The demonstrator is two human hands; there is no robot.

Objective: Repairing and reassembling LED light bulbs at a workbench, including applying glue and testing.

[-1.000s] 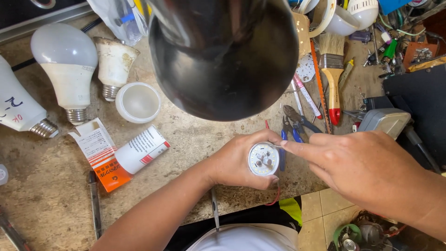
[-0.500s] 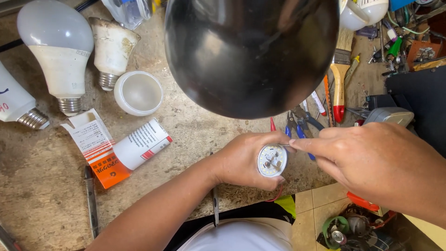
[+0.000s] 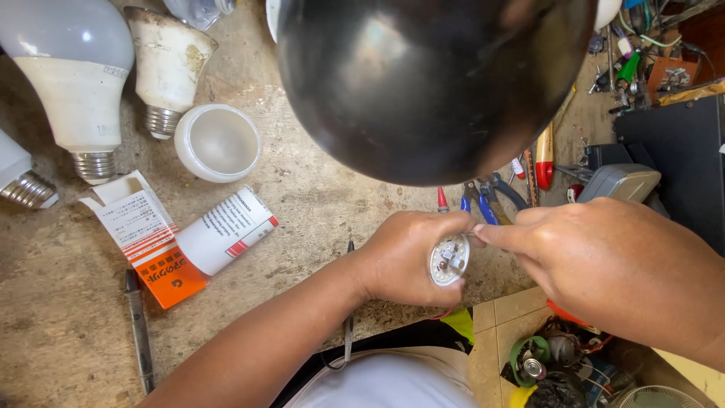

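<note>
We cup the round lamp board (image 3: pixel 448 259) in our left hand (image 3: pixel 404 257), face up above the bench (image 3: pixel 317 196) edge, so our right hand (image 3: pixel 612 264) fingertips, pressed together, can pinch at its rim.

Glossy black lamp shade (image 3: pixel 434 83), smooth and mirror-like. Rough, matt, stained stone-like worktop (image 3: pixel 317 196). Matt white plastic on the large bulb (image 3: pixel 72 72), with a ribbed metal screw base; grimy, yellowed plastic on the smaller bulb housing (image 3: pixel 168 57). Smooth, frosted white dome cover (image 3: pixel 217 142). Creased paper carton (image 3: pixel 177 242), white and orange. Small round circuit disc (image 3: pixel 448 259) with shiny metal parts, held in the left hand (image 3: pixel 408 261). Blue plastic-coated plier handles (image 3: pixel 491 198).
</note>
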